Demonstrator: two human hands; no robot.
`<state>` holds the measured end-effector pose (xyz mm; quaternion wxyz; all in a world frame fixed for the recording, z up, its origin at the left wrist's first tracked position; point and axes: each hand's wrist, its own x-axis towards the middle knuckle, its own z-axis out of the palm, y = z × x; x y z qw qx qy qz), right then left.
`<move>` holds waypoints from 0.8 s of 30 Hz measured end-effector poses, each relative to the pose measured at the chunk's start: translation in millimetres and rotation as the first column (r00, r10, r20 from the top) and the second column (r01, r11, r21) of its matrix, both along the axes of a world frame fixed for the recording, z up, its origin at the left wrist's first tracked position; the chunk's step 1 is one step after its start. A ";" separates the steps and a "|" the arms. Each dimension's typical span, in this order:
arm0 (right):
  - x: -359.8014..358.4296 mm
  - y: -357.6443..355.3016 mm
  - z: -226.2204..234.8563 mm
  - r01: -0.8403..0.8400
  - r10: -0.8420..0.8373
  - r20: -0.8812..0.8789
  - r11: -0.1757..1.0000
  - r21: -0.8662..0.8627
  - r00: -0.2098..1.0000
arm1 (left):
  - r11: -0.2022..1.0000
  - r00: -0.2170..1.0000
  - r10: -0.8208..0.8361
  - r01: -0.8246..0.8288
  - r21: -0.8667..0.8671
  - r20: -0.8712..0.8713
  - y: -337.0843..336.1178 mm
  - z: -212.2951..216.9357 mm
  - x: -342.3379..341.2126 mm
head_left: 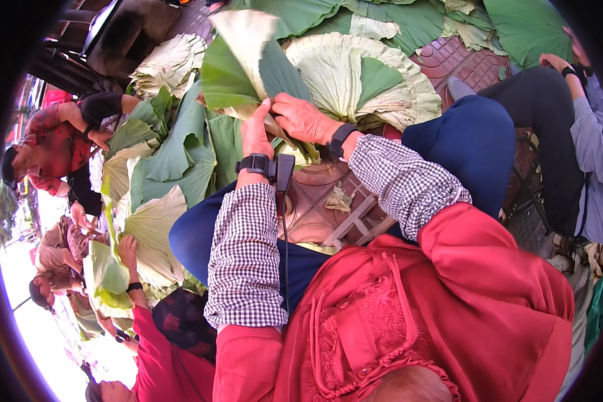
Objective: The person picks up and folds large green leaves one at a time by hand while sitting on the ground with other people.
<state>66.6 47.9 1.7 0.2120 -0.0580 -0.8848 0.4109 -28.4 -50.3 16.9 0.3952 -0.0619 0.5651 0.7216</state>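
Both my hands are at the base of a lotus leaf point(229, 75) that stands up, green on its left and pale where its upper part folds over. My left hand point(256, 132) pinches the lower edge between thumb and fingers. Close beside it, my right hand point(303, 119) has its fingers curled onto the same leaf's base; its fingertips are partly hidden. Just beyond my right hand lies a round stack of pale, dried lotus leaves point(328, 67) with a green patch on it.
Large green leaves point(442, 23) cover the far ground. More leaves point(181, 167) are heaped to my left, near another pale stack point(171, 60). Several people sit left and right; one in red point(171, 348) handles a leaf. Between my knees are red paving and a stool frame point(355, 224).
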 end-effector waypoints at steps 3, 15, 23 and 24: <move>-0.3 -2.0 -9.2 0.012 -0.022 -0.107 0.995 -0.096 0.994 | 0.986 0.986 -0.167 0.167 -0.019 0.019 -1.5 1.3 0.3; 43.5 85.2 -76.7 0.673 -0.587 0.510 0.739 0.022 0.628 | 0.864 0.953 0.283 -0.304 -0.403 -0.111 -5.5 -21.8 -5.8; 68.0 100.5 -130.9 0.600 -0.552 0.661 0.778 0.187 0.509 | 0.896 0.965 0.247 -0.264 -0.358 -0.092 2.5 -17.3 0.0; 65.5 101.0 -129.8 0.647 -0.573 0.678 0.740 0.186 0.460 | 0.899 0.964 0.252 -0.266 -0.349 -0.085 2.8 -17.4 0.7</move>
